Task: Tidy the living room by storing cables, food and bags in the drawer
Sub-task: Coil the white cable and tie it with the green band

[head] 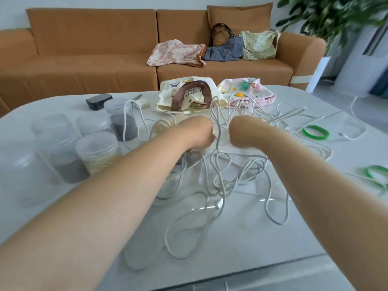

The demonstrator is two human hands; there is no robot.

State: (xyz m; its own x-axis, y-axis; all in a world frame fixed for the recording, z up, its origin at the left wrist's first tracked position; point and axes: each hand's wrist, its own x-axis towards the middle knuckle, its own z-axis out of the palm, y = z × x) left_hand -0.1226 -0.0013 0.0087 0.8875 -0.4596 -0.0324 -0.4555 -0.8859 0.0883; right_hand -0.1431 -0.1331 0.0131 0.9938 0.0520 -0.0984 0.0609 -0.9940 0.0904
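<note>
1. Centrally, a tangle of white cables (220,173) sprawls over the table (273,238). Its loops reach toward the near edge and strands trail off to the right.
2. The left hand (199,133) is curled into a fist with its back to the camera. It grips a strand of the cables at its inner side, and a loop rises just above it.
3. The right hand (244,133) is curled too, just beside the left, and strands run out from behind it. Its fingers are hidden, so I cannot tell whether it holds any.
4. The jars (96,152), with clear lids, stand clustered on the left of the table. Several have dark contents and one has pale contents.
5. A tote (168,97) with brown handles lies at the far side of the table. A pink bag (264,95) lies just beside it on the right.
6. A green band (315,132) lies on the table to the right of the hands.
7. A black box (98,101) sits near the far left edge, behind the jars.
8. The sofa (84,59) behind the table carries three more bags (222,50) side by side on its right seat.
</note>
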